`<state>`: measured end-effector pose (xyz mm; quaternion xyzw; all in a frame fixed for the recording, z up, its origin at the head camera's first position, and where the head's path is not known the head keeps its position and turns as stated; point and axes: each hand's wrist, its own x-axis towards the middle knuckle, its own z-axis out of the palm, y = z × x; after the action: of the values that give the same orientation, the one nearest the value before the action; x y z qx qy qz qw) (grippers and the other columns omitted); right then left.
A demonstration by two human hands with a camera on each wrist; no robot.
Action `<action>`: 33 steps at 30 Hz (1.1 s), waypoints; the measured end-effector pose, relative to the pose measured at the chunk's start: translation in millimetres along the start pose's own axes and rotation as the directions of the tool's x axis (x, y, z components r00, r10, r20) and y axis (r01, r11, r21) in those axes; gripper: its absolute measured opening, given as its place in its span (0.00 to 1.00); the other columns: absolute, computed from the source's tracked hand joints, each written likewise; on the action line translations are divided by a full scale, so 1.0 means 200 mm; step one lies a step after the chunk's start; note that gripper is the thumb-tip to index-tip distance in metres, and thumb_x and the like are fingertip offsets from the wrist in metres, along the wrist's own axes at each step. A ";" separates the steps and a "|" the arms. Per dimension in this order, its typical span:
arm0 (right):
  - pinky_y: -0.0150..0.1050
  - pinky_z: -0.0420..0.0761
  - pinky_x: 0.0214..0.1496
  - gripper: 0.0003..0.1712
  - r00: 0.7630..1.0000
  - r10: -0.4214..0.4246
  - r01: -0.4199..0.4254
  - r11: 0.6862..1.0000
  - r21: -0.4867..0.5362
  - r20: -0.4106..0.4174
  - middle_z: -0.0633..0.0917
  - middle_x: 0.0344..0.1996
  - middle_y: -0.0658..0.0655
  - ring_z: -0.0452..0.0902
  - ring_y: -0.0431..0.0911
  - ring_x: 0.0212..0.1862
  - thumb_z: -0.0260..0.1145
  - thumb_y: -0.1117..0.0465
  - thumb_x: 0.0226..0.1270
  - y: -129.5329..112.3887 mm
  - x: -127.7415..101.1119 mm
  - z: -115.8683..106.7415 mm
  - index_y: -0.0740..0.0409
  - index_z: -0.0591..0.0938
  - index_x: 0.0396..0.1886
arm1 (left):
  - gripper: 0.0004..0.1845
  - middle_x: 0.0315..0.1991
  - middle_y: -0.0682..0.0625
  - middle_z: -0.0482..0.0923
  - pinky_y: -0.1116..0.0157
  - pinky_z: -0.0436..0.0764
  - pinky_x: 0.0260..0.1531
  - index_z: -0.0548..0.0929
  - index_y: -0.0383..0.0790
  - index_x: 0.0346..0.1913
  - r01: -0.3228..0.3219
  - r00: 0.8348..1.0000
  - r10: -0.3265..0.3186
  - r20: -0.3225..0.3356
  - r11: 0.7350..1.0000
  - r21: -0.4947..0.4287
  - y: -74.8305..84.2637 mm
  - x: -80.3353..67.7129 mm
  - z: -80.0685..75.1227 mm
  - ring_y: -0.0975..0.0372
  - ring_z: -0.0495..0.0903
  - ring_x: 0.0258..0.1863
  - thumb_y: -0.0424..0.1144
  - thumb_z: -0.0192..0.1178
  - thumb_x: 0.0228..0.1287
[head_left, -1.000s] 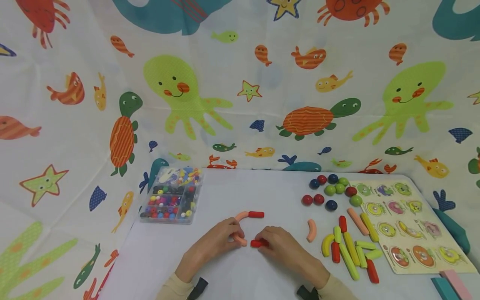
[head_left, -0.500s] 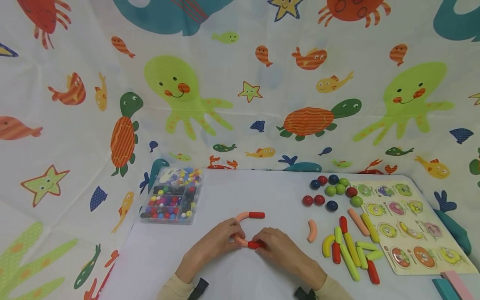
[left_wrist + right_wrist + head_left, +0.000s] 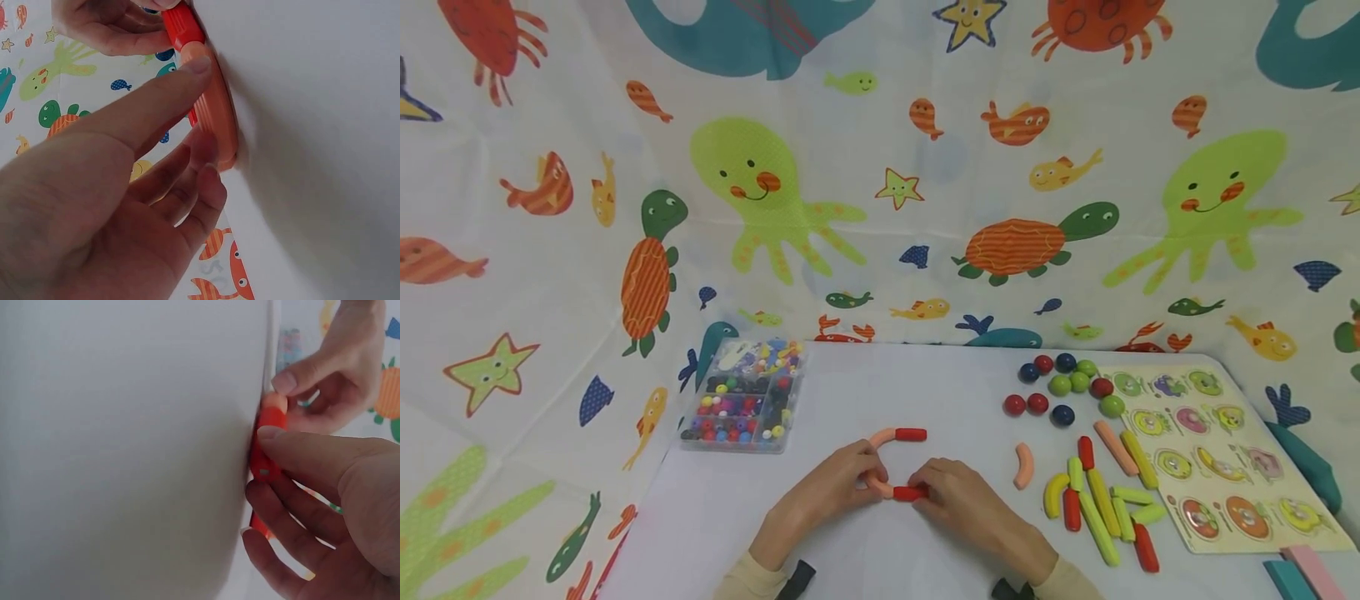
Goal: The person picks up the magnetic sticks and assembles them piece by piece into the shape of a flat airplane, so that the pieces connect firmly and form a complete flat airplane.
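Note:
On the white table, my left hand pinches a peach curved piece between thumb and fingers. My right hand pinches a short red stick piece whose left end meets the lower end of the peach curve. Another red stick piece extends from the upper end of the peach section, so the pieces form a sideways U that opens to the right. Left fingers cover the middle of the curve. In the right wrist view the red piece lies under my thumb, against the peach end.
Loose red, yellow, green and peach pieces lie to the right, with a lone peach curve nearer. Behind them are several coloured balls and a picture board. A compartmented bead box stands back left.
My right hand has brought the red piece leftward against the peach curve's lower end, closing the gap between them. The left hand stays nearly in place, holding the curve.

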<state>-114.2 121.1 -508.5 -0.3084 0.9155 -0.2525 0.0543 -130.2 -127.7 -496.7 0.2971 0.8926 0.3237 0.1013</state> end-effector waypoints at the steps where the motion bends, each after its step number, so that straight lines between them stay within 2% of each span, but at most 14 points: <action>1: 0.37 0.83 0.51 0.14 1.000 0.019 -0.019 1.000 0.011 0.006 0.86 0.40 0.40 0.75 0.33 0.40 0.75 0.57 0.63 0.01 -0.01 -0.01 0.47 0.87 0.49 | 0.07 0.40 0.56 0.79 0.71 0.79 0.46 0.88 0.47 0.41 0.004 1.000 -0.004 0.000 1.000 -0.003 0.00 0.00 0.00 0.66 0.78 0.41 0.39 0.74 0.60; 6: 0.43 0.83 0.56 0.16 0.990 0.143 -0.144 0.986 0.079 0.013 0.86 0.45 0.40 0.79 0.36 0.49 0.73 0.55 0.66 0.08 -0.05 -0.09 0.45 0.86 0.53 | 0.08 0.41 0.58 0.80 0.70 0.80 0.48 0.88 0.50 0.41 0.023 1.000 -0.023 0.016 1.000 -0.004 0.00 -0.01 -0.01 0.68 0.78 0.42 0.41 0.74 0.59; 9: 0.44 0.83 0.58 0.16 0.971 0.238 -0.233 0.965 0.117 -0.032 0.86 0.46 0.40 0.80 0.38 0.52 0.72 0.55 0.67 0.14 -0.08 -0.15 0.45 0.85 0.53 | 0.08 0.42 0.58 0.81 0.68 0.81 0.49 0.88 0.50 0.41 0.027 0.999 -0.027 0.022 0.999 -0.039 0.00 -0.01 -0.02 0.68 0.79 0.42 0.42 0.74 0.60; 12: 0.43 0.83 0.58 0.16 0.945 0.311 -0.294 0.944 0.153 -0.099 0.86 0.47 0.41 0.81 0.39 0.53 0.72 0.57 0.67 0.22 -0.10 -0.22 0.46 0.85 0.53 | 0.10 0.41 0.58 0.80 0.67 0.81 0.48 0.88 0.48 0.44 0.062 0.998 -0.061 0.007 0.995 -0.073 0.00 0.00 -0.02 0.68 0.79 0.41 0.44 0.73 0.61; 15: 0.42 0.84 0.54 0.16 0.927 0.345 -0.314 0.929 0.196 -0.150 0.86 0.48 0.46 0.80 0.42 0.52 0.72 0.58 0.68 0.32 -0.14 -0.31 0.49 0.85 0.54 | 0.12 0.40 0.59 0.79 0.65 0.81 0.47 0.87 0.45 0.48 0.102 0.993 -0.106 -0.047 0.992 -0.071 0.00 0.00 -0.03 0.67 0.77 0.40 0.45 0.70 0.65; 18: 0.45 0.84 0.53 0.16 0.909 0.350 -0.315 0.932 0.177 -0.228 0.87 0.48 0.51 0.80 0.46 0.52 0.70 0.58 0.69 0.42 -0.19 -0.38 0.52 0.84 0.55 | 0.10 0.41 0.58 0.79 0.65 0.82 0.46 0.86 0.44 0.49 0.131 0.983 -0.134 -0.129 0.991 -0.031 0.00 0.01 -0.03 0.65 0.77 0.41 0.43 0.66 0.69; 21: 0.53 0.82 0.56 0.16 0.876 0.368 -0.340 0.930 0.141 -0.313 0.87 0.49 0.55 0.79 0.50 0.52 0.70 0.59 0.69 0.51 -0.23 -0.44 0.54 0.85 0.55 | 0.10 0.43 0.55 0.80 0.63 0.82 0.47 0.86 0.44 0.49 0.145 0.969 -0.141 -0.204 0.989 0.004 -0.02 0.02 -0.03 0.63 0.77 0.43 0.43 0.66 0.69; 23: 0.56 0.82 0.55 0.16 0.855 0.376 -0.358 0.926 0.117 -0.358 0.86 0.50 0.57 0.79 0.52 0.52 0.69 0.61 0.70 0.56 -0.26 -0.46 0.55 0.84 0.56 | 0.11 0.45 0.52 0.81 0.61 0.82 0.47 0.85 0.43 0.50 0.156 0.961 -0.149 -0.231 0.988 0.014 -0.03 0.03 -0.03 0.61 0.78 0.44 0.42 0.66 0.69; 26: 0.54 0.82 0.53 0.18 0.822 0.403 -0.393 0.913 0.112 -0.402 0.86 0.50 0.60 0.79 0.53 0.51 0.70 0.62 0.69 0.63 -0.29 -0.48 0.57 0.83 0.58 | 0.13 0.46 0.50 0.81 0.59 0.82 0.49 0.84 0.42 0.51 0.180 0.952 -0.169 -0.255 0.984 0.018 -0.05 0.04 -0.02 0.59 0.79 0.46 0.43 0.67 0.68; 30: 0.41 0.83 0.48 0.22 0.792 0.453 -0.441 0.888 0.129 -0.410 0.86 0.50 0.62 0.79 0.55 0.51 0.70 0.61 0.69 0.68 -0.32 -0.50 0.60 0.81 0.61 | 0.16 0.48 0.50 0.80 0.57 0.82 0.51 0.83 0.40 0.54 0.192 0.944 -0.181 -0.275 0.981 0.014 -0.07 0.05 -0.01 0.59 0.79 0.47 0.43 0.67 0.68; 33: 0.33 0.80 0.44 0.24 0.778 0.500 -0.480 0.864 0.154 -0.380 0.84 0.53 0.64 0.78 0.57 0.53 0.69 0.59 0.70 0.70 -0.33 -0.52 0.60 0.78 0.64 | 0.18 0.49 0.50 0.80 0.57 0.82 0.52 0.83 0.40 0.56 0.197 0.941 -0.188 -0.282 0.980 0.007 -0.09 0.06 0.00 0.60 0.78 0.48 0.44 0.67 0.68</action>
<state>-163.0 300.3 -492.5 0.0012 0.9483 -0.3102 -0.0663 -148.1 -131.8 -506.9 0.1615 0.9282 0.3352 0.0001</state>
